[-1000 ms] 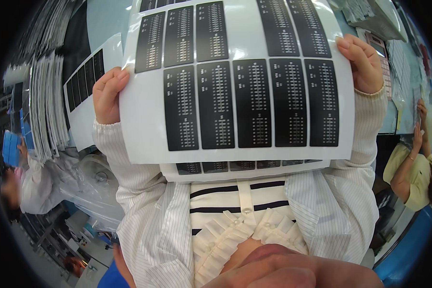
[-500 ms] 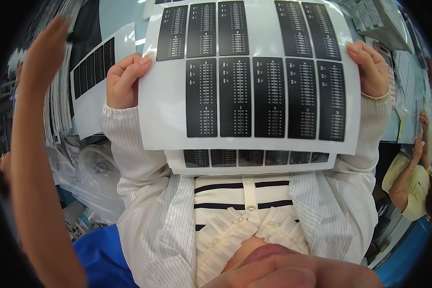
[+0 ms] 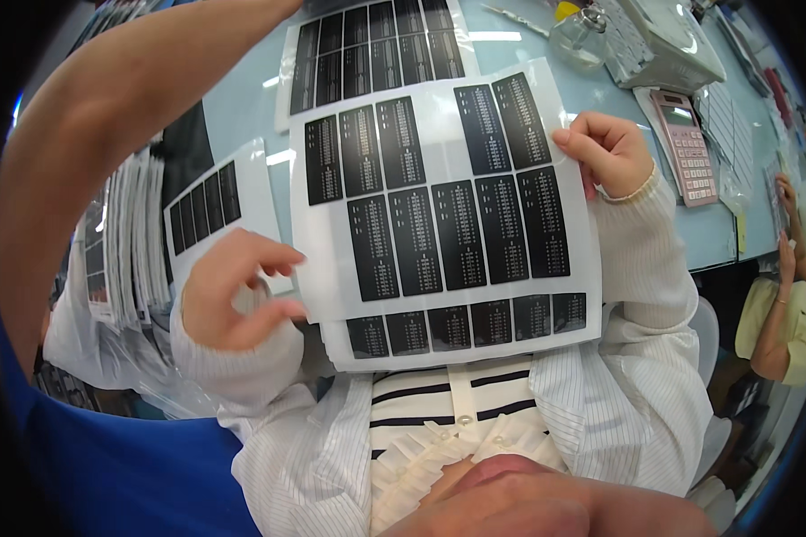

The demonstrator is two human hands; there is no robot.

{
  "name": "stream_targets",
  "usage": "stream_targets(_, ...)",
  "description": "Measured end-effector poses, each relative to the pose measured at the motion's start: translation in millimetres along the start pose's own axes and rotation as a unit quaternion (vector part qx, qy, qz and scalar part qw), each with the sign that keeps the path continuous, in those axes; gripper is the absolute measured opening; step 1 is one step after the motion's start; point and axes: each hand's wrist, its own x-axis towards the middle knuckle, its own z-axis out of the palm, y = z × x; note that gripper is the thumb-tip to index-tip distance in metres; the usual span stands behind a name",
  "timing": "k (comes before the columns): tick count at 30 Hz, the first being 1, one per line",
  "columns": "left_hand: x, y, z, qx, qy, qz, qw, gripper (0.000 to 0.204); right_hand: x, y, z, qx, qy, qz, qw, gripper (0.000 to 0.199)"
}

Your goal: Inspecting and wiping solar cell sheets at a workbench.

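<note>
A white sheet of black rectangular labels (image 3: pixel 443 134) lies slanted in front of me, with a gap in its upper row. My right hand (image 3: pixel 613 152) pinches its upper right edge between thumb and fingers. Beside the sheet's lower left edge is my left hand (image 3: pixel 233 291), its thumb and fingers apart and nothing held. Under the sheet's lower part shows a stack of similar label sheets (image 3: pixel 475 354), close against my chest. What supports this stack is hidden.
A co-worker's bare arm (image 3: pixel 152 98) stretches over the left side toward more label sheets (image 3: pixel 287 94) at the back. Left stand upright bundled sheets (image 3: pixel 139 242) and a loose label sheet (image 3: pixel 255 188). A pink calculator (image 3: pixel 690 161) and glass bottle (image 3: pixel 578 40) are right. Another person (image 3: pixel 779 327) sits far right.
The sheet has come down and tilted onto the stack. My left hand has let go of its left edge and dropped; my right hand still pinches it. The co-worker's arm has swung rightward.
</note>
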Motion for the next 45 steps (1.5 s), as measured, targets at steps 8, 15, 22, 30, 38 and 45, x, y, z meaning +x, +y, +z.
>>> stream_targets(8, 75, 51, 55, 0.086, -0.065, 0.148, 0.983, 0.076, 0, -2, 3, 0.011, -0.007, 0.024, 1.0, 0.025)
stream_targets(15, 89, 43, 76, 0.164, -0.074, 0.145, 0.973, 0.081, 0, -6, 6, 0.034, -0.022, 0.019, 0.999, 0.026)
stream_targets(22, 90, 45, 75, 0.148, -0.065, 0.155, 0.975, 0.075, 0, -4, 3, 0.007, -0.018, 0.022, 1.0, 0.026)
stream_targets(30, 98, 35, 77, 0.108, -0.012, 0.192, 0.975, 0.073, 1, -7, 6, 0.008, -0.015, 0.031, 0.999, 0.026)
stream_targets(38, 95, 34, 81, 0.097, 0.014, 0.179, 0.979, 0.062, -1, -5, 6, 0.012, -0.019, 0.03, 0.999, 0.025)
stream_targets(45, 98, 27, 81, 0.082, 0.021, 0.206, 0.975, 0.067, -4, -6, 6, -0.021, -0.016, 0.011, 1.0, 0.024)
